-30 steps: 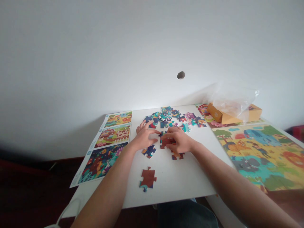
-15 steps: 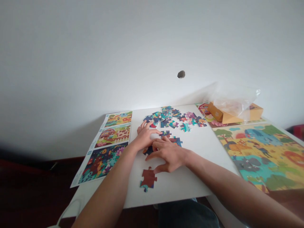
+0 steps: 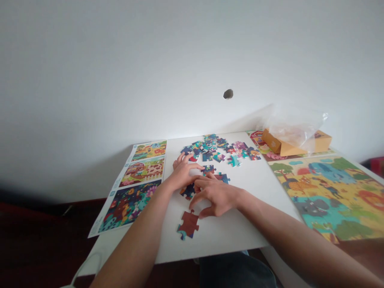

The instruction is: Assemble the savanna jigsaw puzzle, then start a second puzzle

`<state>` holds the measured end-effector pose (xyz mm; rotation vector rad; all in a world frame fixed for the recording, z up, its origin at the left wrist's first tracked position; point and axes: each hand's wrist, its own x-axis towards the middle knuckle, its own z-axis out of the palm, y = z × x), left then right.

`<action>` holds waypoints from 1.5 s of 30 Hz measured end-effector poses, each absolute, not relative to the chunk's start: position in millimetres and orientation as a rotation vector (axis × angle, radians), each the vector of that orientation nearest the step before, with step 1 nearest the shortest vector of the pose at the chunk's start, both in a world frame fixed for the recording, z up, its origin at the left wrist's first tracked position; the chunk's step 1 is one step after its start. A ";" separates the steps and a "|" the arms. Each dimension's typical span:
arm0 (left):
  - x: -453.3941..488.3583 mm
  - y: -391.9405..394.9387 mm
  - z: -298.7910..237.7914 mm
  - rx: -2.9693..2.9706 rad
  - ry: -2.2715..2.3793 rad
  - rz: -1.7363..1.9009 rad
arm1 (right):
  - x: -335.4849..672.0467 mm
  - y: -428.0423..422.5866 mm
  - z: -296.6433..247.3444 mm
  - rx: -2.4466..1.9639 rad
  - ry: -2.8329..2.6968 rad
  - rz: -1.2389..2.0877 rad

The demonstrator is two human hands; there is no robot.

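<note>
My left hand (image 3: 183,175) lies on the white tabletop with its fingers spread. Its index fingertip touches the upper edge of a cluster of dark blue and brown puzzle pieces (image 3: 209,170). My right hand (image 3: 216,196) reaches over the lower part of that cluster and partly hides it. Between its bent index finger and thumb is the top right corner of a brown puzzle piece (image 3: 189,225) with a teal corner. This piece lies flat, slightly turned and apart from the cluster, nearer to me.
A pile of loose puzzle pieces (image 3: 207,148) lies toward the wall. On the left is a printed sheet (image 3: 132,200) with three pictures. To the right are an animal puzzle (image 3: 327,196), an orange box (image 3: 288,146) and a clear plastic bag (image 3: 300,124).
The brown piece has turned a little clockwise. My right index finger has come down to its top tab, and the thumb has shifted slightly right. My left hand has stayed in place.
</note>
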<state>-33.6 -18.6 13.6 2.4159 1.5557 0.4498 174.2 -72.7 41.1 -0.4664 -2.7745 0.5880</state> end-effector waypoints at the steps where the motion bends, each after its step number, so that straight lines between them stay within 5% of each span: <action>1: -33.6 -18.1 13.3 2.414 1.558 0.452 | 172.4 -73.2 40.1 -0.450 -2.781 0.587; 20: -33.6 -20.3 13.6 2.452 1.497 0.511 | 177.3 -63.2 31.9 -0.371 -2.671 0.744; 33: -26.5 -31.7 33.7 2.416 1.156 0.527 | 212.4 -34.1 32.3 -0.829 -2.388 0.574; 45: -18.8 -27.4 38.2 2.114 1.176 0.945 | 209.5 -31.3 31.3 -1.074 -2.039 0.596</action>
